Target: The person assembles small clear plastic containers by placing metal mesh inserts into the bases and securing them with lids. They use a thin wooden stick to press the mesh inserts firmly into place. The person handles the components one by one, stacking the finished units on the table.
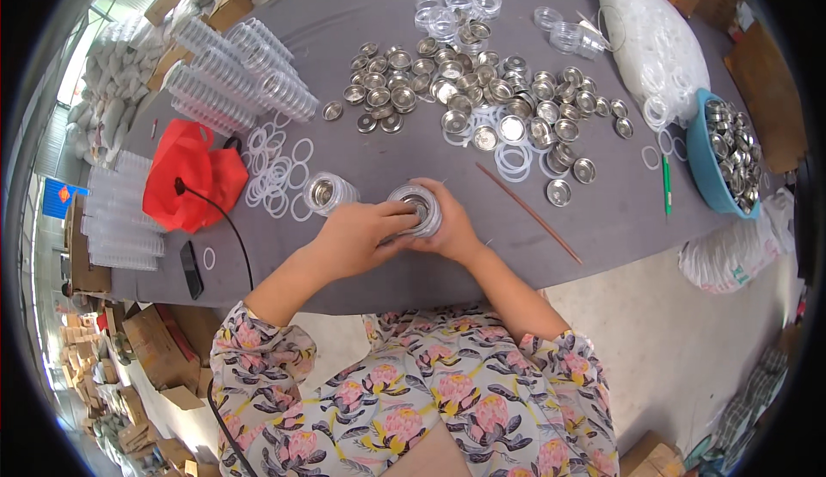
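Near the table's front edge, my right hand (454, 229) wraps round the far and right sides of a clear round plastic container (428, 204), which may be a short stack. A shiny metal cup shows in its top. My left hand (357, 238) is closed against the same container, its fingers reaching over the top and partly hiding the metal cup. Just left of my hands stands a short stack of clear round containers (330, 195), its top one also with a metal cup inside. Beyond it lies a pile of loose white plastic rings (274, 167).
Many metal cups (465, 90) lie loose across the far middle. Tall stacks of clear containers (237, 68) stand at left, by a red cloth bag (185, 180) with a black cable. A brown stick (529, 213), green pen (667, 184) and blue basin (712, 167) are at right.
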Action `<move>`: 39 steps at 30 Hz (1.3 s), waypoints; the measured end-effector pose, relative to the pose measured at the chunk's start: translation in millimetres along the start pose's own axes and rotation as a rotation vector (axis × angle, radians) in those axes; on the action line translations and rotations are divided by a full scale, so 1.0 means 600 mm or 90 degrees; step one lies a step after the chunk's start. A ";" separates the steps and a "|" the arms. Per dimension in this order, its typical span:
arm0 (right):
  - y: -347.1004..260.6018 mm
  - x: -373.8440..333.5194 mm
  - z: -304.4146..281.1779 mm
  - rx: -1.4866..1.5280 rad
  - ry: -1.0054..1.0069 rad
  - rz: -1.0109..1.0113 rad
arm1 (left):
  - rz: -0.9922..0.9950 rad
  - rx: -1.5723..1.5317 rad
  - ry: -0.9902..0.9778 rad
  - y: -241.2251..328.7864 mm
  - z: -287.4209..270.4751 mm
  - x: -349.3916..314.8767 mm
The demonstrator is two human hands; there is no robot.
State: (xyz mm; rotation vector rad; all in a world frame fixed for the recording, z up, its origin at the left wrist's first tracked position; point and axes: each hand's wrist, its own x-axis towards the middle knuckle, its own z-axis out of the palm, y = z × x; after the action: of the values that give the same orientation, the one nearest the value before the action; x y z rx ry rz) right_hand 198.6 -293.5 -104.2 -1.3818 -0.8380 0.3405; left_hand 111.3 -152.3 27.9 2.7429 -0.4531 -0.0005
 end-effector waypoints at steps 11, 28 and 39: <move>-0.013 0.000 -0.006 -0.002 -0.026 0.014 | -0.032 -0.076 0.041 -0.007 0.026 -0.015; 0.025 -0.015 0.002 -0.065 -0.014 0.042 | -0.356 -0.153 0.382 -0.130 0.027 -0.126; 0.024 -0.017 -0.003 -0.092 0.009 0.033 | -0.399 -0.032 0.161 -0.145 -0.056 -0.051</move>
State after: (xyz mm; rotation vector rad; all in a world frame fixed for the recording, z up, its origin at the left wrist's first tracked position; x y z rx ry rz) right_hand 196.6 -298.6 -120.8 -1.5415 -0.8288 0.3148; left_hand 111.3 -54.5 27.0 2.6651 0.4695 0.1697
